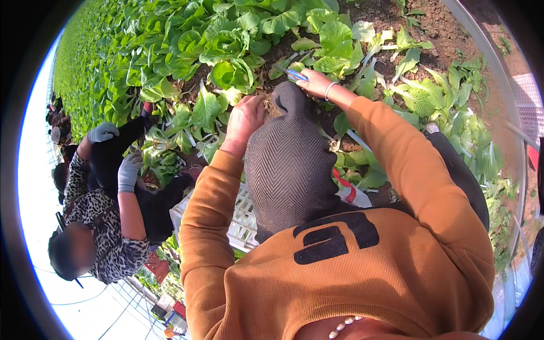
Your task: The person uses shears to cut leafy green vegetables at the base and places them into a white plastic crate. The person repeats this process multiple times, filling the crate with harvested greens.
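My right hand (315,83) is closed around the blue handle of a knife (296,75), whose blade points to the upper left over the soil. My left hand (246,118) hangs beside my knee with its fingers bent, just below a leafy green plant (232,75); whether anything is between its fingertips cannot be told. Cut or loose leaves (207,108) lie on the ground left of that hand. More leafy greens (335,49) are just beyond my right hand. The herringbone cloth over my knee (289,157) lies between my two arms.
Dense rows of greens (140,46) fill the upper left. A co-worker in grey gloves (130,170) sits close at the left. Under my left arm is a white plastic crate (243,221), with a red strap (345,185) right of my knee. Wilted leaves (418,95) cover soil at the right.
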A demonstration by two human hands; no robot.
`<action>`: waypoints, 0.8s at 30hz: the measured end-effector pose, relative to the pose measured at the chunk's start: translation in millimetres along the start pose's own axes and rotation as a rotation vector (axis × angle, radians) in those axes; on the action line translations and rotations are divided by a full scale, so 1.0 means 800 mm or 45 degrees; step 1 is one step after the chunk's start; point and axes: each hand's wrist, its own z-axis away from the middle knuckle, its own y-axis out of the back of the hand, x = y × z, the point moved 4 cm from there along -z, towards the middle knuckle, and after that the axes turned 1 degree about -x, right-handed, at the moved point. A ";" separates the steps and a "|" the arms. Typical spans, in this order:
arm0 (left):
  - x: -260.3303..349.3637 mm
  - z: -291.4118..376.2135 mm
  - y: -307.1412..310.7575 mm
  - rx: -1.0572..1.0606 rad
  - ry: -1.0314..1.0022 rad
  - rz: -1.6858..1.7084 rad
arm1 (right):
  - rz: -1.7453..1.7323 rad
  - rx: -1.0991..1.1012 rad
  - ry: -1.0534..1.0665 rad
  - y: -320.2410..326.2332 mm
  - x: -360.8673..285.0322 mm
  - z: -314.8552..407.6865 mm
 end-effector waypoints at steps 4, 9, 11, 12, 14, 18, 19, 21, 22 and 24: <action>-0.078 -0.097 -0.111 -0.310 -0.022 -0.847 | 0.156 -0.055 -0.007 -0.022 0.004 -0.036; -0.158 -0.059 -0.100 -0.121 0.314 -1.115 | 0.221 -0.170 0.105 -0.056 -0.001 -0.084; -0.169 -0.045 -0.094 -0.092 0.439 -1.047 | 0.189 -0.189 0.120 -0.072 -0.008 -0.100; -0.172 -0.043 -0.091 -0.090 0.514 -1.006 | 0.171 -0.192 0.115 -0.078 -0.010 -0.108; -0.170 -0.048 -0.086 -0.100 0.500 -1.043 | 0.135 -0.223 0.046 -0.092 -0.012 -0.121; -0.174 -0.060 -0.077 -0.312 0.579 -1.092 | 0.130 -0.322 -0.077 -0.119 -0.009 -0.133; -0.178 -0.061 -0.075 -0.381 0.609 -1.109 | 0.127 -0.327 -0.070 -0.124 -0.008 -0.136; -0.184 -0.059 -0.078 -0.460 0.599 -1.115 | 0.131 -0.336 -0.071 -0.136 -0.005 -0.140; -0.188 -0.057 -0.079 -0.482 0.590 -1.102 | 0.107 -0.336 -0.079 -0.141 -0.002 -0.142; -0.196 -0.053 -0.085 -0.508 0.577 -1.135 | 0.066 -0.298 -0.059 -0.149 0.001 -0.147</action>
